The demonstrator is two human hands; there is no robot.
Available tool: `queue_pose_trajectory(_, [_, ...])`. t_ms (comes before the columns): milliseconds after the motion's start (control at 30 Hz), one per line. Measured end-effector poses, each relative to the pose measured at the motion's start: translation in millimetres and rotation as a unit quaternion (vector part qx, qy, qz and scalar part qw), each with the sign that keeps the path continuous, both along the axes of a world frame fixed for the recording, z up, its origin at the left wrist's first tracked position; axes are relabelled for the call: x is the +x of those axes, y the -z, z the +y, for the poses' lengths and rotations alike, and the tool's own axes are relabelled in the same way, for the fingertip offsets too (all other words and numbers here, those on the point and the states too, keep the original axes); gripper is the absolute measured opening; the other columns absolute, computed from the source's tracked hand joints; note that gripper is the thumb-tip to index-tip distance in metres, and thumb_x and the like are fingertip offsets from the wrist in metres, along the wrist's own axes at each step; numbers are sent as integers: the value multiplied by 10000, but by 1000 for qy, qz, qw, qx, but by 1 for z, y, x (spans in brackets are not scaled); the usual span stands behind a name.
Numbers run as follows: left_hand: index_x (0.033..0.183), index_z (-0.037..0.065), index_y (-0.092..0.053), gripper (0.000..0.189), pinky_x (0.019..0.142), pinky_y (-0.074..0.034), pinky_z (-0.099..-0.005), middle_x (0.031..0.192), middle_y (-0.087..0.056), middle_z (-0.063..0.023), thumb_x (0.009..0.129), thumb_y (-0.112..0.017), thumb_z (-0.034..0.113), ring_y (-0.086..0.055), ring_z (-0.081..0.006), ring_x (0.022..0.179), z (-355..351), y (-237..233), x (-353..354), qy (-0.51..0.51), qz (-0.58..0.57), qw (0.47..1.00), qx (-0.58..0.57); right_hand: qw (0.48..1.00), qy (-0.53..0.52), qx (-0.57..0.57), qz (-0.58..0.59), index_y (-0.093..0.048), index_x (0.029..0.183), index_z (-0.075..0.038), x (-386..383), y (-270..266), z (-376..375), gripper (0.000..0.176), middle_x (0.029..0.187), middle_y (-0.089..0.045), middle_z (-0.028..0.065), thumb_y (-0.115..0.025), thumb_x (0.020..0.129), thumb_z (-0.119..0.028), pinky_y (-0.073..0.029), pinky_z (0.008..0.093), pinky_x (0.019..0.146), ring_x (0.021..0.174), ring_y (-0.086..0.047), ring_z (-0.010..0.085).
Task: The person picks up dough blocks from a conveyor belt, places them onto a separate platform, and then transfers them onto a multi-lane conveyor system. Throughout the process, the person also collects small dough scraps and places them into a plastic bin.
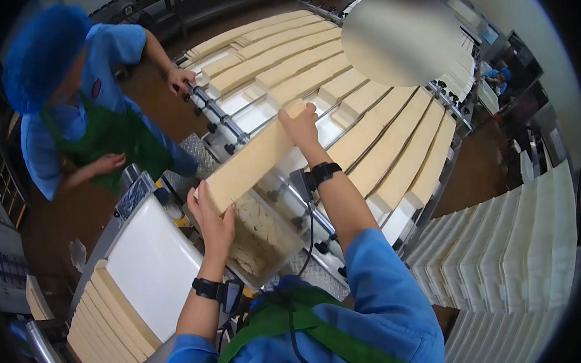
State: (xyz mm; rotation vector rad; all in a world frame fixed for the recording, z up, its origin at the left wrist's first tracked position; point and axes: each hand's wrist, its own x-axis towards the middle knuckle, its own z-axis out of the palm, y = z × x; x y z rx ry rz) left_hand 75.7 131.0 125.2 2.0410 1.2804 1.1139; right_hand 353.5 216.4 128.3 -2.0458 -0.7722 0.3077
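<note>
- Block [255, 161]: one long, pale slab, held at both ends, slanting across the view above the bin [280, 247] and the table's near rail [224, 117].
- Left hand [213, 220]: grasping the block's near end, thumb on one side, fingers on the other.
- Right hand [300, 125]: clamped round the far end, thumb and fingers on opposite edges.
- Can't tell if the block touches rail or bin.
- Bin: clear-walled, holds pale, broken scraps [253, 229]; partly hidden by the block and left hand.
- Table [248, 116]: ahead, carries pale bars [367, 129] side by side in long rows, dark gaps between some; some bars shorter than others.
- White belt [154, 240]: lower left, more slabs [113, 314] packed side by side at its near end.
- White trays [499, 247]: tall nested stacks on the right, well apart from both hands.
- Wrists: black strap on each; black cable [310, 239] runs down from the right one.
- Co-worker [95, 110]: left side, blue cap, green apron. One hand [180, 80] at the rail's end, the other [110, 164] in front of the apron. Both apart from the block.
- Second person [497, 79]: far right background, small.
</note>
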Motion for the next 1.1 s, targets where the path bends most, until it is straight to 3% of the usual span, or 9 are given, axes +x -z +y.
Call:
queue_pose_trajectory(133, [1390, 40, -288, 682, 1065, -262, -423, 1383, -253, -269, 801, -631, 74, -289, -413, 1288, 46, 11, 27, 49, 23, 998, 22, 995, -44, -94, 15, -400, 1286, -30, 53, 17, 25, 724, 1203, -501, 260, -560, 767, -508, -435, 458, 913, 1065, -523, 432])
queue_pose_trajectory(233, [1374, 41, -328, 598, 1046, -313, -390, 1369, -335, -242, 843, -596, 96, -360, -379, 1264, 74, 14, 41, 107, 29, 994, -8, 959, -109, -243, -94, -432, 1306, -47, 84, 28, 26, 715, 1214, -527, 228, -517, 783, -528, -379, 467, 969, 1180, -450, 405])
queue_pose_trajectory(267, [1374, 38, -333, 588, 1041, -319, -381, 1376, -341, -240, 848, -590, 93, -374, -368, 1260, 82, 15, 47, 129, 35, 991, -19, 961, -104, -243, -82, -404, 1343, -61, 91, 31, 28, 712, 1323, -443, 225, -522, 796, -501, -310, 491, 1021, 1281, -337, 395])
queue_pose_trajectory(367, [1393, 12, -313, 574, 1013, -344, -320, 1376, -395, -197, 872, -549, 60, -433, -274, 1225, 106, 42, 76, 172, 11, 982, -74, 983, -28, -139, -115, -362, 1382, -67, 101, 61, 35, 726, 1437, -284, 240, -499, 817, -502, -227, 525, 1059, 1317, -248, 424])
queue_pose_trajectory(500, [1420, 0, -267, 579, 982, -365, -270, 1370, -435, -172, 894, -506, 41, -464, -206, 1202, 114, 36, 117, 162, 5, 971, -176, 970, -44, -194, -138, -318, 1403, -54, 116, 58, 34, 712, 1494, -179, 196, -472, 852, -477, -156, 536, 1083, 1353, -181, 408])
queue_pose_trajectory(667, [1396, -25, -289, 588, 1017, -329, -292, 1345, -437, -212, 837, -468, 2, -445, -250, 1229, 107, 17, 128, 127, -1, 974, -186, 965, -67, -173, -187, -278, 1413, -11, 140, 57, 54, 689, 1494, -222, 154, -417, 897, -446, -126, 510, 1098, 1380, -155, 353])
queue_pose_trajectory(900, [1397, -42, -258, 597, 1007, -339, -296, 1330, -433, -226, 835, -453, -3, -451, -249, 1211, 103, 20, 130, 115, -4, 977, -181, 927, -27, -302, -222, -237, 1427, 0, 156, 64, 98, 663, 1520, -168, 125, -335, 921, -418, -74, 469, 1122, 1398, -136, 309])
queue_pose_trajectory(1067, [1402, -17, -255, 577, 932, -418, -350, 1319, -436, -276, 853, -430, 18, -517, -362, 1149, 105, 31, 132, 87, 95, 983, -132, 872, -39, -423, -244, -188, 1445, -6, 154, 55, 100, 670, 1535, -108, 125, -284, 929, -423, -48, 465, 1127, 1415, -75, 288])
queue_pose_trajectory(1100, [1402, -15, -254, 578, 931, -420, -362, 1311, -440, -284, 851, -428, 12, -515, -380, 1146, 107, 32, 135, 80, 115, 983, -119, 904, -34, -373, -208, -192, 1441, 3, 157, 55, 95, 676, 1534, -107, 129, -283, 929, -429, -40, 465, 1128, 1415, -67, 295])
